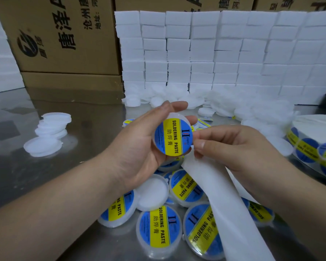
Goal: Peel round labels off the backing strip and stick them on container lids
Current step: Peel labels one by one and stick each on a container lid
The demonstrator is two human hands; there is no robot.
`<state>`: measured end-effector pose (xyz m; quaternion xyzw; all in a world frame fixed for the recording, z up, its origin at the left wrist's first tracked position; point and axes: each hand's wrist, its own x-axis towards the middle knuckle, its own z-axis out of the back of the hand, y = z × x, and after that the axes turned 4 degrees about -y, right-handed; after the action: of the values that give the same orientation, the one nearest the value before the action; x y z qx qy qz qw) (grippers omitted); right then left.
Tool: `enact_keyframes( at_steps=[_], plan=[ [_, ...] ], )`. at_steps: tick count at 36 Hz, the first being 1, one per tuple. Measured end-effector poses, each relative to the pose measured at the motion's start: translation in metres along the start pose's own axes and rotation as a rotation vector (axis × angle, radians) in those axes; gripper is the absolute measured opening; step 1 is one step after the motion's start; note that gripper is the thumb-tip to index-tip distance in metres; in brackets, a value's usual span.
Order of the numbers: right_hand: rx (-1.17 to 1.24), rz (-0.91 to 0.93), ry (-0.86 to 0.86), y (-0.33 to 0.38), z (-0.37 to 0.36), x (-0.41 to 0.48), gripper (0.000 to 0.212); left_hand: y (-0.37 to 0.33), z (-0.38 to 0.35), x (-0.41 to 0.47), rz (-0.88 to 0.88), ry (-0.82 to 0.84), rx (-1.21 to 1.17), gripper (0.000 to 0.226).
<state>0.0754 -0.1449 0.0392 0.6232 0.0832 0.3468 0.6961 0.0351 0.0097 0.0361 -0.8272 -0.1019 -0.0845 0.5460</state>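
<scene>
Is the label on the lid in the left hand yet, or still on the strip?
On: the label lies flat across the lid in the left hand; the backing strip below is bare.

Lid (174,136) in your L hand (139,140), centre; R hand (233,147) just right, holding backing strip (224,204), which runs down toward you. Labelled lids (158,227) on table (45,176) beneath both hands. Unlabelled lids (51,132) far left, label roll (312,147) far right, foam blocks (215,53) behind, boxes (64,44) back-left.

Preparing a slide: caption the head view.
Left hand holds a lid; right hand, gripping the backing strip, thumbs the round label at its edge.
</scene>
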Motion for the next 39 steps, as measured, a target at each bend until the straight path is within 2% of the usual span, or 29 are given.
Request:
enact_keyframes(
  at_steps=[4,16,22,31,36,39],
  plan=[
    [0.002,0.002,0.009,0.0000,0.0007,-0.0007,0.017,0.0014,-0.0002,-0.0016,-0.037,0.020,0.056,0.015],
    [-0.029,0.003,-0.031,-0.0011,0.0012,0.0005,0.020,0.0025,-0.0016,-0.0030,-0.072,0.026,0.108,0.026],
    [-0.042,0.016,-0.032,-0.0018,0.0009,0.0001,0.010,0.0032,-0.0009,-0.0038,-0.089,0.048,0.141,0.025],
    [-0.050,0.013,-0.031,-0.0012,0.0007,0.0007,0.016,0.0032,-0.0037,-0.0048,-0.125,0.031,0.184,0.027],
    [-0.089,-0.020,-0.075,-0.0018,0.0001,0.0014,0.007,0.0044,-0.0038,-0.0063,-0.236,-0.020,0.372,0.037],
    [-0.137,-0.016,-0.099,-0.0017,-0.0012,0.0011,0.014,0.0049,-0.0072,-0.0094,-0.350,-0.081,0.476,0.038]
  ],
)
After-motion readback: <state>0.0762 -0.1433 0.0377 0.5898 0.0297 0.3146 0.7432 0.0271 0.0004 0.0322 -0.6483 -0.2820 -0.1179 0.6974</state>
